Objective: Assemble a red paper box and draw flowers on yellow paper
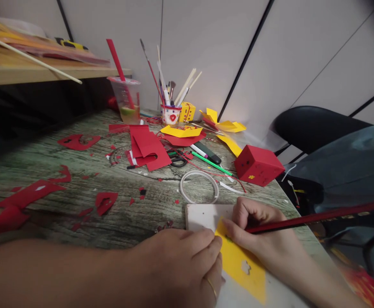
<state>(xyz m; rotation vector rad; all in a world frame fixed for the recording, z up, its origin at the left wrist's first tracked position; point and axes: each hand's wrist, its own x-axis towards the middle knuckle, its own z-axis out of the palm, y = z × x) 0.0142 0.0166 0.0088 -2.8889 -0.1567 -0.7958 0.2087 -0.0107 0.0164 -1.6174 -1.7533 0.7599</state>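
A yellow paper piece (253,278) with a small cut-out hole lies on a white board (206,214) at the bottom centre. My left hand (190,261) rests with its fingers together on the left edge of the paper, pressing it against the board; a ring shows on one finger. My right hand (260,226) is closed around a long red pencil (328,216), whose shaft slants up to the right. The pencil's tip is hidden behind my fingers. Just above the board lies a roll of white tape (199,187).
A red paper box (259,165) stands at the table's right edge. Red paper scraps (148,147) and a green pen (211,163) lie behind. A cup with a red straw (127,100) and a brush holder (171,114) stand at the back. A black chair (318,128) is at right.
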